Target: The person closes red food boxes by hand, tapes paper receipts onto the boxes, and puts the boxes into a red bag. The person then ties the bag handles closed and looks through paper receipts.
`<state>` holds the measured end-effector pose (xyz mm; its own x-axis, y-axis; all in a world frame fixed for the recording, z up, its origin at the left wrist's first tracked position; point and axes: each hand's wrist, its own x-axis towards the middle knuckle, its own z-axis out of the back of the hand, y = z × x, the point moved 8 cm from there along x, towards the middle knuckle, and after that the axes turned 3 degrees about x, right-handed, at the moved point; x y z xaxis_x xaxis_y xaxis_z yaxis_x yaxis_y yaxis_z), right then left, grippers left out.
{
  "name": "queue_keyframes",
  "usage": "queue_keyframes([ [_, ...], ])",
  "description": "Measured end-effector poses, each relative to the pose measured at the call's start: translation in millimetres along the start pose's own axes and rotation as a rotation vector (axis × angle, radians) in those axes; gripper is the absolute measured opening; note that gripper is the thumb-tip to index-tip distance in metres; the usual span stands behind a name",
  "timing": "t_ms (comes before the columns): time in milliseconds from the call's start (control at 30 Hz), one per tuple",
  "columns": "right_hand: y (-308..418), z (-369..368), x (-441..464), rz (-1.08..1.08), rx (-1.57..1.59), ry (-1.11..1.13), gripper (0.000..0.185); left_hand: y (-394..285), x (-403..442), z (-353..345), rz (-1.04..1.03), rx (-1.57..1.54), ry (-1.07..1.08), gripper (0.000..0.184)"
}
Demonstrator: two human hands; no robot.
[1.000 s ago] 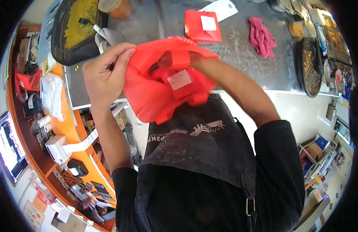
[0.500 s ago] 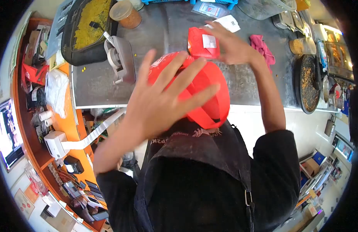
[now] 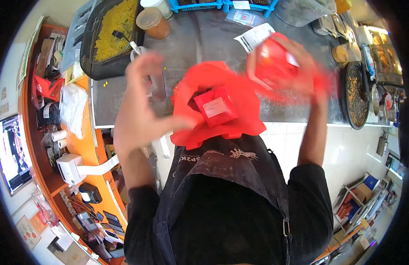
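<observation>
In front of my apron stands a red carry bag with its mouth spread wide. A red box with a white printed label sits inside it, slightly tilted. To the left of the bag, my left hand is blurred, its thumb and fingers apart and nothing in them; the thumb tip is close to the bag's left edge. My right hand, smeared by motion, grips a red package with a white patch above the worktop. Red material trails between this package and the bag; whether they connect I cannot tell.
A printed slip lies behind the package. At the back left are a black tray of yellow food, a lidded tub and a partly hidden tape dispenser. A dark round pan stands right, with blue baskets at the back.
My right hand has moved right and now grips a red package. My left hand has drawn back left from over the bag. The bag's mouth has opened, showing the labelled box.
</observation>
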<state>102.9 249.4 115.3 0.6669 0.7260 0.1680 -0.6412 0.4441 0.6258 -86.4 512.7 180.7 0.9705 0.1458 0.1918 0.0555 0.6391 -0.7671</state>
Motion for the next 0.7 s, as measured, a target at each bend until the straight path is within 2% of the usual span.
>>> queue_keyframes([
  [33, 20.4, 23.3, -14.2, 0.083, -0.017, 0.056, 0.095, 15.3, -25.9, 7.3, 0.112, -0.073, 0.002, 0.112],
  [100, 59.4, 50.2, -37.7, 0.196, 0.055, 0.171, 0.095, 41.3, -73.8, -1.4, 0.307, 0.010, 0.195, 0.104],
  [167, 83.7, 43.0, -44.7, 0.267, 0.500, 0.450, 0.095, 42.6, -99.7, -32.2, 0.368, 0.280, 0.407, 0.068],
  [267, 120.2, -1.7, -36.1, 0.297, 0.574, 0.581, 0.096, 75.3, -121.9, -72.7, 0.473, 0.204, 0.247, 0.034],
  [333, 130.4, -41.5, -26.5, 0.315, 0.649, 0.610, 0.095, 78.4, -120.5, -75.9, 0.524, -0.023, 0.172, 0.024],
  [400, 125.2, -75.6, -18.6, 0.256, 0.671, 0.490, 0.096, 74.9, -122.7, -76.9, 0.568, -0.165, 0.120, 0.021],
  [433, 127.7, -85.1, -10.0, 0.234, 0.678, 0.427, 0.096, 72.5, -125.2, -79.2, 0.470, -0.156, 0.142, 0.020],
  [500, 138.7, -96.1, 6.3, -0.033, 0.795, 0.229, 0.091, 69.6, -138.2, -86.1, 0.277, -0.132, 0.193, 0.018],
  [533, 139.6, -99.0, 8.7, -0.176, 0.848, 0.126, 0.088, 67.7, -141.5, -81.0, 0.274, -0.068, 0.139, 0.022],
  [633, 180.6, -93.8, 20.4, 0.173, -0.042, 0.048, 0.080, 95.1, -165.9, -73.0, 0.704, -0.436, -0.062, 0.027],
  [667, 190.2, -107.2, 17.3, 0.314, -0.172, 0.127, 0.075, 93.0, -169.2, -72.2, 0.765, -0.842, -0.374, 0.030],
  [700, 195.8, -115.6, 15.3, 0.342, -0.130, 0.186, 0.076, 95.4, -166.0, -65.9, 0.700, -0.724, -0.418, 0.030],
])
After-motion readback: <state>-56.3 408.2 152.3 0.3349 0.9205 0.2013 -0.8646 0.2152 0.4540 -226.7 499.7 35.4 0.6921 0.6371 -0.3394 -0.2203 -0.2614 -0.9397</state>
